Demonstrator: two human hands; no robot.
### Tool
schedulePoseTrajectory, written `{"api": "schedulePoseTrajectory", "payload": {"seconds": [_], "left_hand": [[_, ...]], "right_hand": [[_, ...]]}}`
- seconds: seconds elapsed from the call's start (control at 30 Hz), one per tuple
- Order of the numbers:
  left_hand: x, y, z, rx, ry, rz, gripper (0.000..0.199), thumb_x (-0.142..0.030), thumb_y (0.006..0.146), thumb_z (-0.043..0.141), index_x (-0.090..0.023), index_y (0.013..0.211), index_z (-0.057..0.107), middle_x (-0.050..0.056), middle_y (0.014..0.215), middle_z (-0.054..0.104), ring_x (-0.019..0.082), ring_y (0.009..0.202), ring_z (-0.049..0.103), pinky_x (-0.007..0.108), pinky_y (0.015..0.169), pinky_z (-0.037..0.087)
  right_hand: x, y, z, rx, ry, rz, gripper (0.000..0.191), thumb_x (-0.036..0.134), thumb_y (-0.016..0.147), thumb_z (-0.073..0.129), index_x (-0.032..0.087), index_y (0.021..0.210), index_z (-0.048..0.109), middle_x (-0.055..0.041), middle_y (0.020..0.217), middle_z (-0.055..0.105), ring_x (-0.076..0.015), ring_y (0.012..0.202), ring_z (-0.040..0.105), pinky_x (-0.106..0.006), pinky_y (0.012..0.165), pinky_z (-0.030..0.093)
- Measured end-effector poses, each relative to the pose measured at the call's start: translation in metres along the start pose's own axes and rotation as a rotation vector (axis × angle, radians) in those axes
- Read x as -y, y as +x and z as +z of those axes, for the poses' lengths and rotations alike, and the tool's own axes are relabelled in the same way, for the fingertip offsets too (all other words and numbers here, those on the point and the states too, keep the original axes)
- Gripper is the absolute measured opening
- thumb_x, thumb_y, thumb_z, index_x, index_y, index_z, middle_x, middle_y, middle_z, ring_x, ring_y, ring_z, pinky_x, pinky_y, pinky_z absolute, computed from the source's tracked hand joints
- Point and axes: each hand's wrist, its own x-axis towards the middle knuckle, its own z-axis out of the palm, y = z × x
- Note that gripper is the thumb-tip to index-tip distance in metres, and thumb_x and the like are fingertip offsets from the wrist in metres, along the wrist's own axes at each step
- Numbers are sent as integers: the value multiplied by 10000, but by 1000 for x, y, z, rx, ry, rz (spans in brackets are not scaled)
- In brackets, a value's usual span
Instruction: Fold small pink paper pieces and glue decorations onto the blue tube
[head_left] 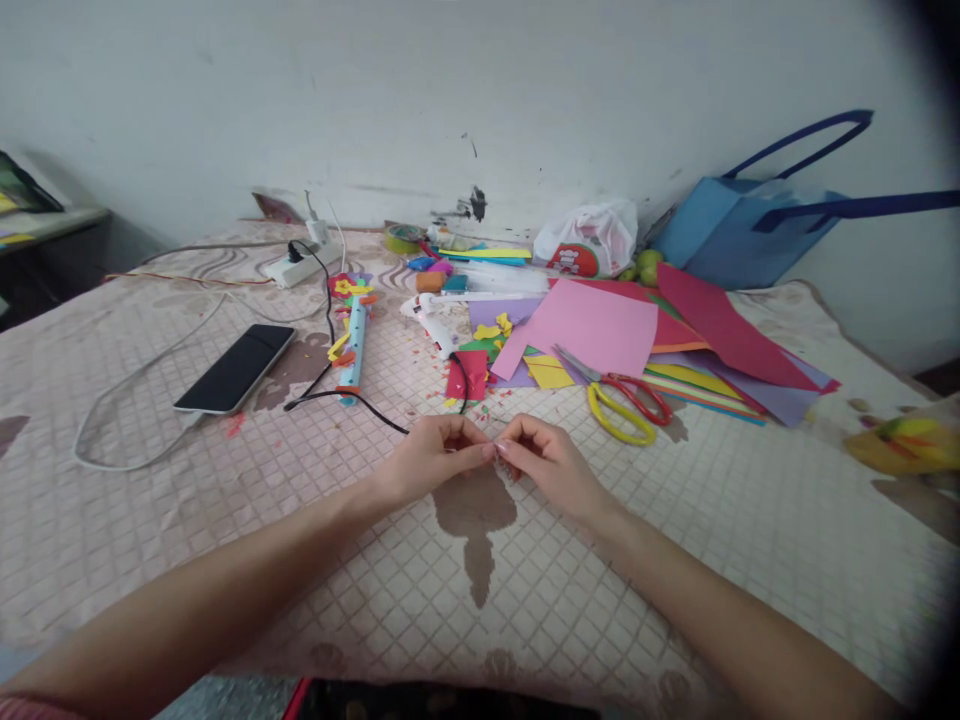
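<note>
Across the foreground: table (360, 600) under a beige-and-brown patterned cloth. Far right, blue fabric-look bag (709, 238) with navy handles; translucent plastic shows at its mouth, other contents hidden. White plastic bag with red print (596, 228) to its left, contents unclear; round green fruits (646, 268) sit between the two.

Coloured paper sheets (600, 325) piled right of centre, pink uppermost at the near left. Black-screened phone (238, 368) at left, white cable in its near end.

Left hand (429, 458) and right hand (556, 462) meet at centre, thumb and forefinger together on each. Scissors with yellow and red loops (621, 408) lie beyond right hand, long axis diagonal, blades pointing far-left. White glue gun (435, 325) beyond left hand: nozzle left, handle running near-right, black cord off it.

Tiny item clamped where the fingertips meet; mostly covered, can't tell its pointing or long axis.
</note>
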Motion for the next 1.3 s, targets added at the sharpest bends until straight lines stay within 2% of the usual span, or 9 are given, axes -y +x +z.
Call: {"api": "schedulePoseTrajectory", "payload": {"seconds": [0.13, 0.27, 0.37, 0.53, 0.73, 0.93, 1.1, 1.3], "left_hand": [[3, 0, 0, -31, 60, 18, 266, -395, 725, 644, -130, 727, 618, 32, 673, 627, 107, 601, 550, 202, 541, 412], [1, -2, -2, -40, 84, 22, 269, -398, 724, 641, -130, 711, 623, 28, 651, 621, 108, 590, 543, 200, 525, 397], [-2, -2, -2, -23, 73, -10, 252, -374, 703, 660, -127, 685, 617, 23, 627, 610, 106, 574, 538, 196, 507, 387], [-3, -2, -1, -15, 35, -26, 241, -359, 683, 679, -127, 680, 612, 20, 632, 610, 99, 569, 536, 198, 519, 402], [0, -1, 2, 20, -26, -42, 260, -375, 704, 670, -123, 706, 606, 27, 651, 619, 99, 587, 548, 198, 539, 404], [-2, -1, -1, 78, -90, -88, 239, -341, 701, 678, -121, 670, 591, 18, 646, 615, 90, 593, 539, 190, 538, 385], [-2, -1, -1, 81, -92, -118, 238, -329, 689, 684, -108, 686, 595, 31, 671, 628, 90, 590, 539, 199, 555, 400], [-1, 0, -2, 79, -120, -77, 264, -367, 711, 659, -114, 748, 594, 31, 723, 631, 100, 622, 552, 212, 579, 425]], "right_hand": [[-2, -1, 2, -3, 40, 10, 189, 307, 823, 562, 171, 695, 531, 38, 599, 485, -79, 515, 446, -210, 490, 373], [0, 1, -4, 89, 38, 30, 230, 371, 844, 531, 168, 738, 556, 19, 621, 524, -93, 533, 489, -222, 511, 415], [1, 2, -8, 133, -58, -4, 220, 360, 843, 531, 168, 741, 564, 16, 629, 525, -97, 551, 494, -219, 514, 411], [5, 0, -8, 106, -227, -114, 177, 264, 852, 512, 173, 705, 548, 23, 634, 484, -98, 583, 443, -207, 510, 352], [5, 1, -5, 53, -153, -96, 202, 303, 859, 517, 174, 705, 524, 26, 628, 474, -95, 575, 436, -209, 513, 356], [1, 3, -7, 177, 8, 27, 349, 446, 900, 398, 172, 734, 537, 4, 635, 542, -101, 552, 502, -229, 533, 412], [-1, 3, -6, 164, -28, 15, 237, 383, 837, 543, 173, 729, 526, 29, 622, 503, -90, 540, 450, -214, 499, 358], [2, 1, -6, 134, -39, -12, 232, 360, 842, 537, 172, 707, 513, 33, 633, 473, -85, 554, 427, -215, 517, 345]]}}
